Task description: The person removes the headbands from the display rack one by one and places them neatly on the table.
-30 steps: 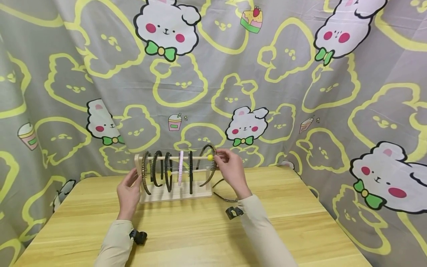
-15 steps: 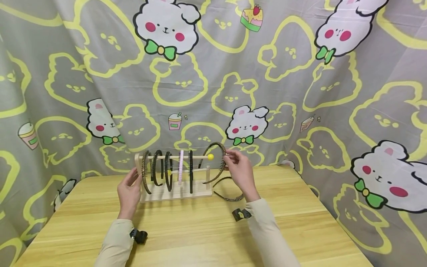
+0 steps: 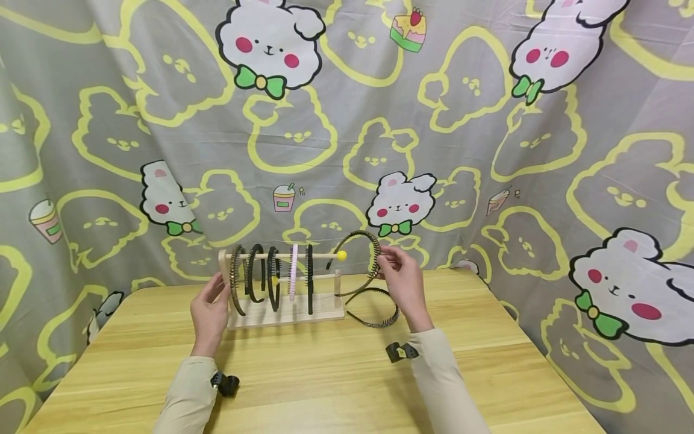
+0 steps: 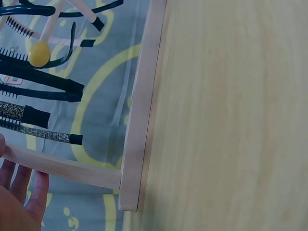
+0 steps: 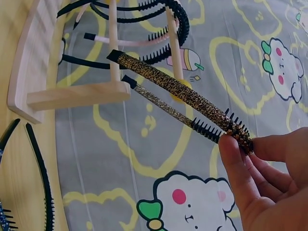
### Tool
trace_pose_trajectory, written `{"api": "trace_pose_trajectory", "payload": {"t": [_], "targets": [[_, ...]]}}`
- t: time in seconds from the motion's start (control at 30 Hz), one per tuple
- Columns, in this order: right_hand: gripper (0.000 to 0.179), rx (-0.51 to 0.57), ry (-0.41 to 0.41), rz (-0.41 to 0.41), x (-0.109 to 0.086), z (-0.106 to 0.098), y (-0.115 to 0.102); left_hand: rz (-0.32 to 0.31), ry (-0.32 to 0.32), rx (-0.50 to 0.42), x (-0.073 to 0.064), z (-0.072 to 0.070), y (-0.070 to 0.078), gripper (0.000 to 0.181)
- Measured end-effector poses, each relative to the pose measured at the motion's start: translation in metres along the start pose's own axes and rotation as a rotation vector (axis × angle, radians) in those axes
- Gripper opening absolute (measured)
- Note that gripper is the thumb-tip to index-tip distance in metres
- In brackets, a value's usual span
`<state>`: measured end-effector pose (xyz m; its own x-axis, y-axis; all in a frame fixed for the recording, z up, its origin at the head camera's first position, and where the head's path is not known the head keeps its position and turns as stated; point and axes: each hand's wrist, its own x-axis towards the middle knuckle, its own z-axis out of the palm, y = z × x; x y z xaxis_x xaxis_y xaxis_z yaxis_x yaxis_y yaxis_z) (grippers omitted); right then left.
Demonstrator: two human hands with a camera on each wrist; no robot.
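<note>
My right hand (image 3: 402, 283) pinches a toothed headband covered in gold and black glitter (image 5: 168, 86) between thumb and fingers. The headband is in the air just right of a wooden headband rack (image 3: 328, 308), apart from the yellow ball (image 3: 342, 255) that tips its upper rod. With my left hand (image 3: 210, 313) I hold the rack's left upright post (image 4: 72, 168), thumb on one side and fingers on the other. Hanging along the rods are a gold-brown headband (image 3: 235, 280), several black headbands (image 3: 311, 283) and a pink toothed headband (image 3: 294, 271).
Another dark, glittery headband (image 3: 379, 324) lies on the wood-grain table (image 3: 303, 386), right of the rack's base. Behind the table hangs a grey curtain (image 3: 336, 144) with bunny drawings. Each wrist carries a small black camera (image 3: 225, 384).
My right hand has moved to the right, taking the gold-glitter headband off past the yellow ball at the rod's end. The left hand stays on the rack's post.
</note>
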<state>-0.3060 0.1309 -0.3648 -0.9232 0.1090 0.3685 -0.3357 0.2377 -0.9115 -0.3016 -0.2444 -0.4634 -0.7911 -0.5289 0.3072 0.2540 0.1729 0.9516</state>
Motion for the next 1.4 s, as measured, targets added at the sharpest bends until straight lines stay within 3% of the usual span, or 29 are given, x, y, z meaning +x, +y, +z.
{"api": "trace_pose_trajectory", "payload": {"t": [0.3, 0.57, 1.4], "targets": [[0.029, 0.026, 0.026, 0.044, -0.001, -0.017, 0.006, 0.01, -0.012, -0.003, -0.01, -0.002, 0.022, 0.039], [0.03, 0.04, 0.057, 0.068, -0.003, -0.035, 0.017, 0.011, 0.0, 0.027, -0.002, -0.001, -0.001, 0.039], [0.036, -0.015, 0.137, 0.175, -0.006, -0.115, 0.059, 0.024, -0.003, 0.012, -0.001, -0.001, -0.001, 0.038]]}}
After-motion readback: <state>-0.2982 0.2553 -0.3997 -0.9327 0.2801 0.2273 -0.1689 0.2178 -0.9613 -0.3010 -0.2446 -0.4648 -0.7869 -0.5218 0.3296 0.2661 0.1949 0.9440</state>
